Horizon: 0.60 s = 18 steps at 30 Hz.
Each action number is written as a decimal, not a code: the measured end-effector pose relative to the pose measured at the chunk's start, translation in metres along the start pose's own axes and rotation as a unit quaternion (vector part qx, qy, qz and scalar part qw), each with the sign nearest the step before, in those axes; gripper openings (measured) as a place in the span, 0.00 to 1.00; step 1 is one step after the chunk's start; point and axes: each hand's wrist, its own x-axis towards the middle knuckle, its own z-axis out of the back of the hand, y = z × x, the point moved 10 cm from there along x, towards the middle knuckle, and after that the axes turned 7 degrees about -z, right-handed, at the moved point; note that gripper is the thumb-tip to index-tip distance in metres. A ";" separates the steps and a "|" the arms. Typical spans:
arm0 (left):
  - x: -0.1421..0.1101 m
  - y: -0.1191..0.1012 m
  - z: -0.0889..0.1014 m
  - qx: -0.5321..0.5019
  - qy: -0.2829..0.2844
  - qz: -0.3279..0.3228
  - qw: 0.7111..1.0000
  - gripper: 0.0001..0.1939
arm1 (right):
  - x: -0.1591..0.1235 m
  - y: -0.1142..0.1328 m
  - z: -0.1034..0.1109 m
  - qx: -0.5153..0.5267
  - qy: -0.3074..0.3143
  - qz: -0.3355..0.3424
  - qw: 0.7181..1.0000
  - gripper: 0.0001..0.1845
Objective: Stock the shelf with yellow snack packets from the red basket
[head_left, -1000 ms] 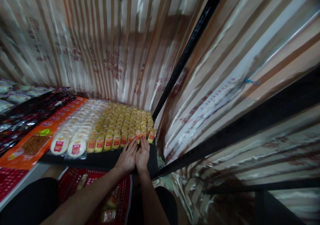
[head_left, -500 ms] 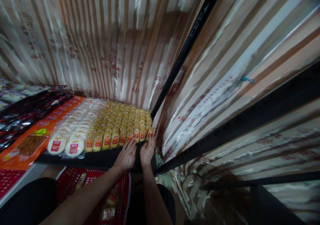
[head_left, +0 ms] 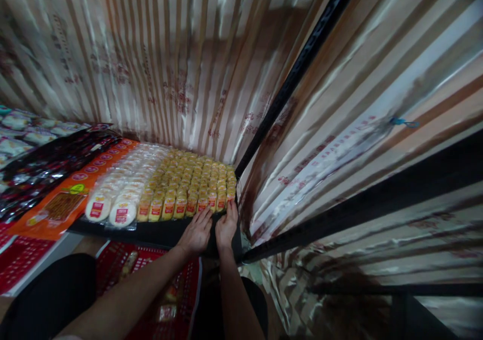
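Note:
Small yellow wrapped snack packs stand in tight rows at the right end of a black shelf. My left hand lies palm down at the shelf's front edge, its fingers stretched toward the front row and its fingertips at the packs. Beside it, my right hand reaches up with extended fingers touching the packs at the row's right end. I see nothing held in either hand. Left of the yellow packs are rows of round white crackers in clear wrappers.
An orange snack bag, dark shiny packets and white packets lie farther left. Below the shelf, between my knees, sits a red basket with a few packs. A black post and striped, printed sheeting enclose the corner.
The view has shifted, moving the shelf slightly rightward in the picture. My right fingers have slid a little lower on the end pack; my left hand stays at the front row.

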 end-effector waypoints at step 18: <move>-0.240 0.021 -0.045 -0.410 0.086 0.373 0.828 0.04 | -0.194 0.031 -0.036 0.118 0.252 -0.207 0.938 0.18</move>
